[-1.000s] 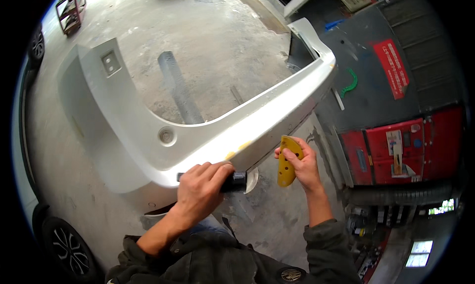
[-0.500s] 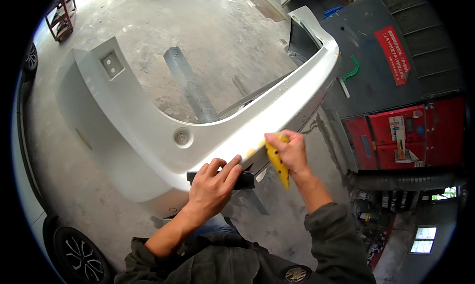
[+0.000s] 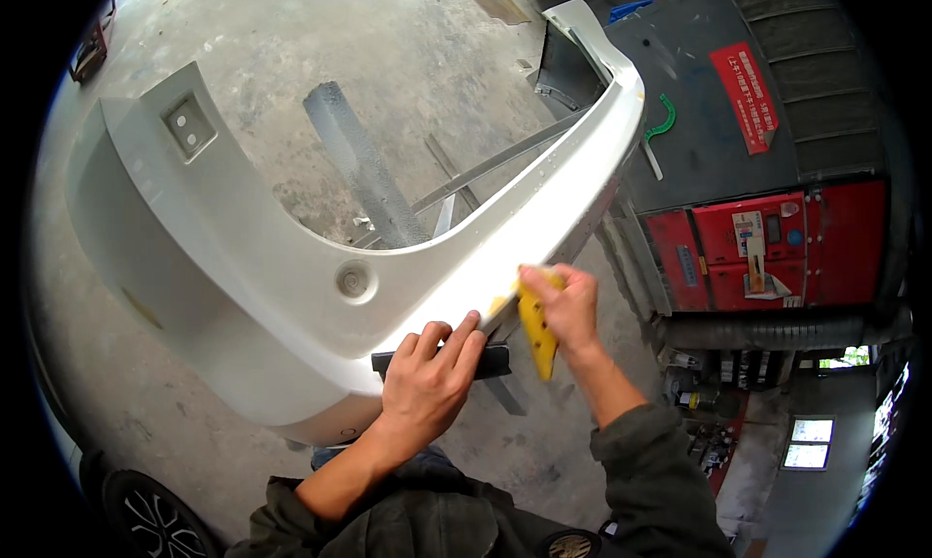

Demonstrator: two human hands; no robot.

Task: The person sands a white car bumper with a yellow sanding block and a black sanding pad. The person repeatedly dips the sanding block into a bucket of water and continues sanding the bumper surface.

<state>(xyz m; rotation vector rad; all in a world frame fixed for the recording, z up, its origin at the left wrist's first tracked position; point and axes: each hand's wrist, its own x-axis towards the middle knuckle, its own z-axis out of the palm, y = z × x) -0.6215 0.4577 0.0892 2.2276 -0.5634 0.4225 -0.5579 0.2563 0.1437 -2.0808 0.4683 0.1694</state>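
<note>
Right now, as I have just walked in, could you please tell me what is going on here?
Someone is working at a pale car bumper. Their right hand holds a yellow perforated sheet beside its edge, close to a yellowish patch. The left hand lies over a black block at the same edge; whether the sheet touches the bumper is unclear.

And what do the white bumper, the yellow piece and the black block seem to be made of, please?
White bumper: probably painted or primed plastic, somewhat glossy, with a bright highlight along its ridge.
Yellow piece: likely abrasive paper, matte, thin and punched with round holes.
Black block: plastic or hard rubber, perhaps; dark, straight-edged, but largely covered.
</note>
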